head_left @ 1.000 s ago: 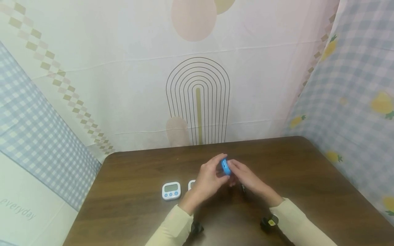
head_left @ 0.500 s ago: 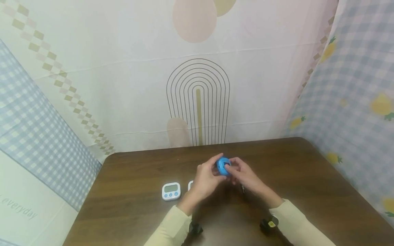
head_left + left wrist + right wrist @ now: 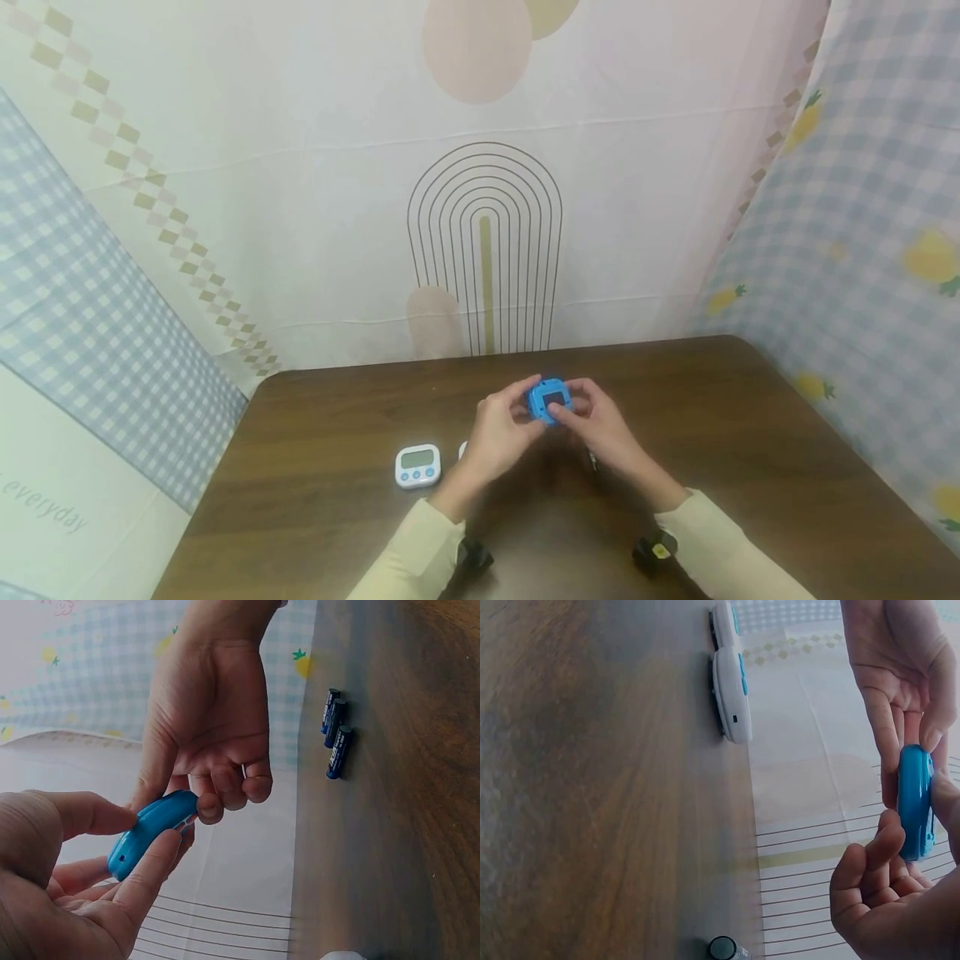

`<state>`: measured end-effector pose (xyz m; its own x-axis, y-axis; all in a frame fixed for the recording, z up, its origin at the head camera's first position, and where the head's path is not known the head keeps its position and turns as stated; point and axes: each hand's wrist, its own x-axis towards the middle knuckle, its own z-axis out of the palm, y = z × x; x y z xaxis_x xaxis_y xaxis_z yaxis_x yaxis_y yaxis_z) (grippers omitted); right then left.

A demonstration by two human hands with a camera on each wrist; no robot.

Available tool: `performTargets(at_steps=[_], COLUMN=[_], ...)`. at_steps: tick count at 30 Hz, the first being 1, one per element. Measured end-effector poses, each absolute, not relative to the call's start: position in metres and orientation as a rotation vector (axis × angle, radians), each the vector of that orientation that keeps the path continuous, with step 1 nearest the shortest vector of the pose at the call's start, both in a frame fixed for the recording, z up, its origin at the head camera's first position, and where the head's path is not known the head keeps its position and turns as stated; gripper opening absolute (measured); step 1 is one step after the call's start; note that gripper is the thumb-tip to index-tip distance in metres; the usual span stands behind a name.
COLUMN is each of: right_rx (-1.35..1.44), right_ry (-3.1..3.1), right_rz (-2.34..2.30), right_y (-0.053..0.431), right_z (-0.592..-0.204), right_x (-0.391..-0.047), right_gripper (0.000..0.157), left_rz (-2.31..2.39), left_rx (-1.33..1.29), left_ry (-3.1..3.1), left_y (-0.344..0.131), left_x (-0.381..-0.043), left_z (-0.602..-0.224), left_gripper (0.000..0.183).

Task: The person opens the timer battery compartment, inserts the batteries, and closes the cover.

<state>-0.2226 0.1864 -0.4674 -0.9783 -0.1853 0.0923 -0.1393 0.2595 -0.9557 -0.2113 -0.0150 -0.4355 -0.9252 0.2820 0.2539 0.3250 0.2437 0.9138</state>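
Observation:
Both hands hold a blue digital timer (image 3: pixel 539 397) above the table, its back with a dark panel turned toward the head camera. My left hand (image 3: pixel 497 435) pinches its left edge between thumb and fingers. The thumb of my right hand (image 3: pixel 606 432) lies on the dark panel, with fingers behind the right side. In the left wrist view the blue timer (image 3: pixel 152 829) appears edge-on between the fingers. The right wrist view also shows the timer's blue rim (image 3: pixel 914 799); its front is mostly hidden.
A white timer (image 3: pixel 417 466) with blue buttons lies at the left. Another white timer (image 3: pixel 462 451) is partly hidden by the left hand. Several dark blue batteries (image 3: pixel 340 752) rest on the wooden table (image 3: pixel 337 417), beneath the right hand. Patterned cloths hang behind and beside it.
The blue timer has turned from edge-on so its back now faces the head camera. My right thumb has moved onto the dark panel. The white timers have stayed put.

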Motion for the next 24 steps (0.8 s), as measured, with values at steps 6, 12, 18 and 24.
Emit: performTargets(at_steps=[6, 12, 18, 24], right_rx=[-0.324, -0.307, -0.314, -0.321], right_ry=[2.481, 2.476, 2.432, 2.418], right_rz=[-1.888, -1.890, -1.917, -1.890], right_y=[0.1869, 0.1860, 0.1838, 0.1827], right_z=[-0.4682, -0.4669, -0.4632, -0.4603], right_x=[-0.2214, -0.2198, -0.2173, -0.2166], right_gripper=[0.052, 0.051, 0.049, 0.047], left_rz=[-1.852, -1.966, -1.979, -1.966], left_rx=[-0.563, -0.512, -0.495, -0.433], left_ry=[-2.437, -2.404, -2.362, -2.345], left_y=[-0.0153, -0.0165, -0.0168, -0.0170], left_x=[-0.2107, -0.2120, -0.2131, -0.2124], left_z=[-0.4343, -0.4357, -0.4365, -0.4347], left_gripper=[0.053, 0.043, 0.033, 0.027])
